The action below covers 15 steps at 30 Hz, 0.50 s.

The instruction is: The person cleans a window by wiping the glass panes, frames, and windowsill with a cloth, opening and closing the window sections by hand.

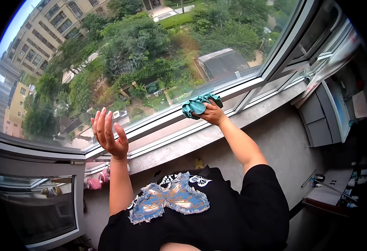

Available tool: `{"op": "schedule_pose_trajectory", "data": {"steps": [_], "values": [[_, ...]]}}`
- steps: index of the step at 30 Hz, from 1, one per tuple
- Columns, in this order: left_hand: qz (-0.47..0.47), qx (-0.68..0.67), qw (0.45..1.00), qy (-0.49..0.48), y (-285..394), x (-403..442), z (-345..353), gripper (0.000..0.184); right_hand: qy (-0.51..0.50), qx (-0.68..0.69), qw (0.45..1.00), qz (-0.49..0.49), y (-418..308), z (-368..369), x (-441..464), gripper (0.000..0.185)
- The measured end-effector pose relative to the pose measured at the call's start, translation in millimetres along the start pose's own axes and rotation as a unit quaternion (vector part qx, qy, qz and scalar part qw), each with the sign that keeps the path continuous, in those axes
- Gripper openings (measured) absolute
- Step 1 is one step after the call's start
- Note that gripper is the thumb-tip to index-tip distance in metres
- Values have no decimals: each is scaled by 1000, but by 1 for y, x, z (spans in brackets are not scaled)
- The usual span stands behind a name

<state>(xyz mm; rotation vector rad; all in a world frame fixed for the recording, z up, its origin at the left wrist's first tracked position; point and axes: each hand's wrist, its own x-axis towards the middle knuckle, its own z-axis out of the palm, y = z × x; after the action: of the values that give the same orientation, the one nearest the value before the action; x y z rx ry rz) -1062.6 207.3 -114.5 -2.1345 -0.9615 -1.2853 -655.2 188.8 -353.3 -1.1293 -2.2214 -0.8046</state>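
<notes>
My right hand (212,113) grips a crumpled teal cloth (195,106) and presses it against the lower part of the window, at the window frame (166,119). The fingers bend over the cloth, which hides part of the frame beneath it. Raised in front of the window glass (145,62) on the left, my left hand (110,136) holds nothing. Its fingers point up, and the thumb stands apart from them. Whether its fingertips touch the glass I cannot tell.
A stone sill (171,152) runs below the window. At the lower left a hinged window sash (79,201) stands swung inward, near pink items (94,183). A grey drawer cabinet (319,125) stands at the right. Trees and buildings show outside.
</notes>
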Motion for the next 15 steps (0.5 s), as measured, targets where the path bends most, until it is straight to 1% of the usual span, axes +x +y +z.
{"op": "schedule_pose_trajectory", "data": {"steps": [3, 4, 5, 6, 8, 9, 10, 11, 14, 15], "values": [[8, 1, 1000, -17, 14, 5, 9, 41, -6, -12, 999, 45, 44, -16, -40, 48], [12, -1, 1000, -23, 18, 6, 11, 40, -4, -7, 998, 64, 58, -23, -51, 45], [14, -3, 1000, -25, 21, 6, 13, 40, 14, 1, 996, 93, 69, -31, -58, 41], [12, -7, 999, -29, 24, 6, 15, 39, 34, -20, 992, 119, 83, -37, -72, 40], [8, -12, 999, -33, 27, 6, 17, 37, 36, -70, 972, 222, 106, -30, -116, 43], [6, -11, 999, -35, 28, 5, 18, 37, 41, -99, 948, 299, 119, -28, -134, 42], [8, -12, 999, -39, 29, 5, 19, 37, 55, -126, 930, 342, 133, -35, -138, 41], [10, -13, 999, -43, 31, 5, 20, 37, 41, -56, 906, 419, 149, -45, -143, 39], [12, -18, 999, -50, 33, 6, 20, 36, 48, -45, 917, 393, 159, -61, -137, 36], [16, -20, 998, -50, 32, 7, 21, 36, 53, -9, 904, 425, 156, -64, -133, 38]]}}
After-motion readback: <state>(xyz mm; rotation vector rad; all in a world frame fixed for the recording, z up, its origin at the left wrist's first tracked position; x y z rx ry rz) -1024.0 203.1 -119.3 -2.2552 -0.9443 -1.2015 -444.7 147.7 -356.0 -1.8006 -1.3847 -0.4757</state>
